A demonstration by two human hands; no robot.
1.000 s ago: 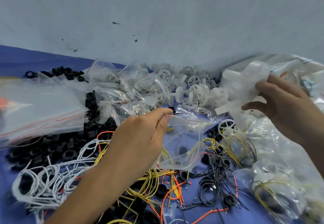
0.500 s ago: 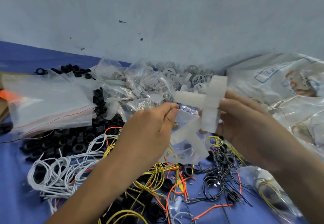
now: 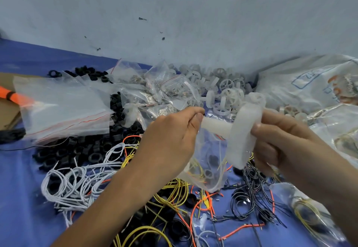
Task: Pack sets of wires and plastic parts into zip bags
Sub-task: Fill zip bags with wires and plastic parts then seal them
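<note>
Hands meet close together over the middle of the desk, and we start from them. The left hand pinches the upper edge of a small zip bag between thumb and forefinger, so the bag hangs down with its mouth lifted. We cannot tell how wide the mouth is open. The right hand has its fingers curled round a white plastic part, a cross-like piece whose short stem points toward the left fingertips, just at the bag's edge. We judge that it is held this way so that the stem goes in first. Inside the bag we see some yellow wire and a few small pieces, so this set seems partly packed.

Below the hands lie loose yellow wires, with white wires to the left and black wires to the right. Behind the white wires is a heap of black rings. White wheels are piled near the wall, and small filled bags lie beside them. A flat stack of empty bags rests on the left. We think the supplies lie sorted by kind, each within easy reach.
</note>
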